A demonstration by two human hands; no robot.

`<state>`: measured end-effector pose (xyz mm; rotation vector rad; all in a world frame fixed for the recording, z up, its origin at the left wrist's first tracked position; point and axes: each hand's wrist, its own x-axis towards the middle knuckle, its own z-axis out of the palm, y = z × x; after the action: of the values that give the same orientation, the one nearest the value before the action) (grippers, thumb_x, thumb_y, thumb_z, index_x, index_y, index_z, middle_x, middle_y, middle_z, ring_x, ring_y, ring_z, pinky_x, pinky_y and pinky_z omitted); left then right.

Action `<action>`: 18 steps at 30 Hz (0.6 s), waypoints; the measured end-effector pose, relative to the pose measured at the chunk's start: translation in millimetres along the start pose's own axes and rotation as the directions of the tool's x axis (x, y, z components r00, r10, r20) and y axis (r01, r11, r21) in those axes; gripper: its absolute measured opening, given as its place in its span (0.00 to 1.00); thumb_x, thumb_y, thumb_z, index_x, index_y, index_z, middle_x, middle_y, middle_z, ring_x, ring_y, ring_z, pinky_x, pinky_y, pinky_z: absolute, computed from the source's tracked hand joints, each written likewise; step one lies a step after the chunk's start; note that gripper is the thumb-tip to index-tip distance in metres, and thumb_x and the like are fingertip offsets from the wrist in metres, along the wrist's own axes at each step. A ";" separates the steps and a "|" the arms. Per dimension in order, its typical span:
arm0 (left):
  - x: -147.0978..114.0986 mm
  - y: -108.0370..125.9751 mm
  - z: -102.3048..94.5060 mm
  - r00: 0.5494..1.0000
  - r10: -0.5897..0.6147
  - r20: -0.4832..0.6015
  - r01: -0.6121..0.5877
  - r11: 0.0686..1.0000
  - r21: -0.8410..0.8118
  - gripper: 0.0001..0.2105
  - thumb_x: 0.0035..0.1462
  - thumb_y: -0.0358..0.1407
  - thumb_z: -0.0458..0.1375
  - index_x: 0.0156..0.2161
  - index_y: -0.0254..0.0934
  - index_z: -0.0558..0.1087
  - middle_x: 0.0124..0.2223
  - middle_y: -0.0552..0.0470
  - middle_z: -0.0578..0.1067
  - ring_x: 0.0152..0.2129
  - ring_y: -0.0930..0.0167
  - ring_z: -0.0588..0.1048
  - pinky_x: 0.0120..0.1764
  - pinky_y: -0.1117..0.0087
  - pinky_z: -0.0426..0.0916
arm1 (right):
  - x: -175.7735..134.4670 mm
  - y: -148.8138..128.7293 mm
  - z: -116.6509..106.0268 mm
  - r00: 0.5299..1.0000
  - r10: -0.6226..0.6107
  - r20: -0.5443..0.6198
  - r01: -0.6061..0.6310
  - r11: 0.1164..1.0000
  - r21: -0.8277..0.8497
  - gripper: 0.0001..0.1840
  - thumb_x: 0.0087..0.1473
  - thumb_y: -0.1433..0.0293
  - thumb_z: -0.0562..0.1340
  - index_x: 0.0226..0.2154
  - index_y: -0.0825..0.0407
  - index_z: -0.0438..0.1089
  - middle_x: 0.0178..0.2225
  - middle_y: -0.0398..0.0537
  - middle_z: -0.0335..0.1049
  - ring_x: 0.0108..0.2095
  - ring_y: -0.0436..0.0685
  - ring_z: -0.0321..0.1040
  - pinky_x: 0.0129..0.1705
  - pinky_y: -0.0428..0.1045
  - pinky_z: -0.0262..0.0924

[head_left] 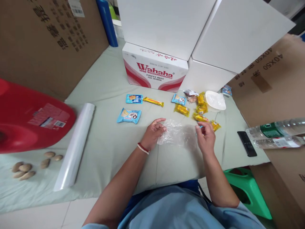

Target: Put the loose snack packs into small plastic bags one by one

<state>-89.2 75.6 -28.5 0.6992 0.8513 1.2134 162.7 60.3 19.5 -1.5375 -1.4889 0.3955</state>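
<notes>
Hands centre frame, both on a clear plastic bag (177, 135) lying crumpled on the pale green table cover (111, 140); left hand (153, 133) pinches the bag's left edge, fingers curled shut on the film; right hand (205, 137) grips its right edge the same way; yellow snack packets (201, 117) just above the right hand; blue packet (129, 115) up-left; roll of film (75, 146) at left; black remote (247, 143) at right.
</notes>
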 end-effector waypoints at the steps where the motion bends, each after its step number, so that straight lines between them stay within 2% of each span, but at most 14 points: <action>1: -0.2 -0.8 0.6 1.000 0.008 0.017 -0.009 1.000 0.011 0.33 0.42 0.46 0.79 0.52 0.39 0.76 0.30 0.58 0.74 0.27 0.74 0.73 0.28 0.75 0.61 | 0.9 -8.9 8.0 0.996 -0.019 0.090 0.015 0.999 0.043 0.17 0.59 0.57 0.68 0.48 0.46 0.79 0.51 0.52 0.72 0.31 0.52 0.64 0.38 0.52 0.65; 3: -1.3 -2.1 1.6 0.998 0.027 0.052 -0.028 0.999 0.024 0.33 0.42 0.45 0.79 0.52 0.38 0.76 0.30 0.58 0.74 0.28 0.74 0.73 0.32 0.74 0.65 | 3.1 -23.5 26.8 0.953 -0.004 0.302 -0.047 0.986 0.161 0.20 0.55 0.57 0.71 0.49 0.45 0.78 0.49 0.51 0.75 0.28 0.50 0.63 0.32 0.50 0.63; 5: -3.6 -2.7 2.3 0.995 0.042 0.089 -0.042 0.999 -0.002 0.35 0.43 0.46 0.79 0.55 0.39 0.74 0.33 0.56 0.75 0.29 0.74 0.73 0.36 0.73 0.66 | 6.0 -31.9 44.8 0.899 0.059 0.433 -0.182 0.952 0.248 0.18 0.53 0.56 0.72 0.44 0.47 0.79 0.38 0.46 0.76 0.24 0.49 0.59 0.28 0.48 0.59; 7: -6.3 -3.0 2.9 0.988 0.052 0.143 -0.042 0.997 -0.071 0.41 0.43 0.50 0.79 0.61 0.42 0.70 0.39 0.52 0.78 0.33 0.71 0.76 0.39 0.72 0.68 | 10.0 -35.3 57.5 0.883 0.144 0.446 -0.305 0.899 0.315 0.16 0.52 0.55 0.71 0.36 0.49 0.78 0.28 0.42 0.71 0.22 0.48 0.55 0.24 0.46 0.53; 9: -8.3 -4.1 3.2 0.975 0.058 0.214 -0.033 0.992 -0.122 0.50 0.39 0.54 0.79 0.66 0.44 0.66 0.47 0.47 0.78 0.41 0.66 0.77 0.43 0.69 0.70 | 14.7 -36.2 63.6 0.888 0.211 0.409 -0.376 0.845 0.380 0.17 0.51 0.54 0.72 0.35 0.49 0.76 0.26 0.39 0.68 0.20 0.47 0.52 0.21 0.45 0.49; 11: -8.2 -6.3 2.3 0.963 0.050 0.263 -0.021 0.993 -0.112 0.53 0.35 0.53 0.81 0.66 0.44 0.67 0.49 0.46 0.78 0.42 0.64 0.77 0.43 0.68 0.70 | 19.7 -35.8 63.9 0.897 0.241 0.372 -0.395 0.815 0.425 0.18 0.49 0.54 0.72 0.35 0.49 0.74 0.26 0.38 0.67 0.20 0.46 0.51 0.20 0.45 0.47; 13: -6.1 -8.6 -0.3 0.968 0.034 0.248 -0.026 0.999 -0.034 0.43 0.36 0.50 0.81 0.58 0.41 0.74 0.41 0.49 0.78 0.36 0.68 0.76 0.39 0.70 0.69 | 24.2 -34.3 60.0 0.905 0.257 0.338 -0.395 0.803 0.446 0.19 0.49 0.55 0.72 0.35 0.49 0.72 0.25 0.36 0.66 0.19 0.45 0.51 0.19 0.44 0.45; 15: -3.0 -9.5 -4.3 0.983 0.051 0.175 -0.063 0.996 0.063 0.27 0.42 0.51 0.78 0.44 0.38 0.80 0.32 0.53 0.76 0.29 0.71 0.71 0.35 0.71 0.66 | 27.5 -31.9 53.3 0.910 0.285 0.300 -0.401 0.788 0.467 0.20 0.48 0.54 0.72 0.36 0.48 0.70 0.26 0.35 0.66 0.18 0.45 0.52 0.18 0.44 0.44; 17: -0.6 -8.7 -7.5 0.990 0.091 0.104 -0.104 0.988 0.119 0.22 0.47 0.53 0.75 0.34 0.36 0.79 0.29 0.53 0.74 0.27 0.73 0.68 0.34 0.71 0.65 | 28.1 -30.3 45.8 0.905 0.318 0.282 -0.421 0.756 0.501 0.21 0.47 0.55 0.73 0.36 0.48 0.68 0.26 0.35 0.66 0.18 0.44 0.53 0.17 0.43 0.42; 18: 0.0 -8.2 -8.1 0.991 0.110 0.081 -0.119 0.986 0.118 0.21 0.48 0.53 0.75 0.32 0.36 0.79 0.30 0.53 0.74 0.27 0.73 0.68 0.34 0.71 0.65 | 27.1 -30.1 42.7 0.897 0.333 0.292 -0.441 0.732 0.520 0.22 0.45 0.55 0.74 0.35 0.48 0.68 0.25 0.34 0.64 0.18 0.44 0.53 0.17 0.43 0.42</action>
<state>-92.0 73.9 -39.5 0.8983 0.8378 1.2370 117.5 96.4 30.5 -1.3182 -1.0114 1.1565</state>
